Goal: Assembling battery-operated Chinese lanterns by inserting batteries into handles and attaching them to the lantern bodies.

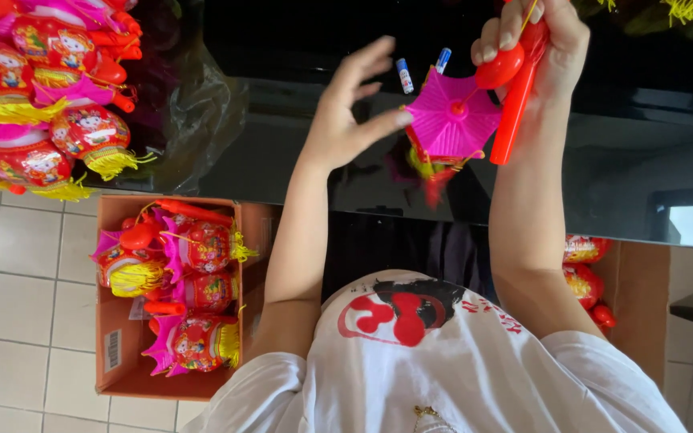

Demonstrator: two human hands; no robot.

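Note:
My right hand (541, 44) grips the red plastic handle (512, 112) of a toy lantern above a glossy black table (603, 160). The lantern (451, 120), with a pink pleated top and a red and yellow body, hangs from that handle. My left hand (350, 108) is spread open beside it, and its thumb tip touches the edge of the pink top. Two small white and blue batteries (404, 75) (443, 60) lie on the table just beyond the lantern.
A heap of red and pink lanterns with yellow tassels (38, 96) sits on clear plastic at the table's left end. An open cardboard box (114, 353) of the same lanterns stands on the tiled floor at left. Another box (643, 297) with red lanterns stands at right.

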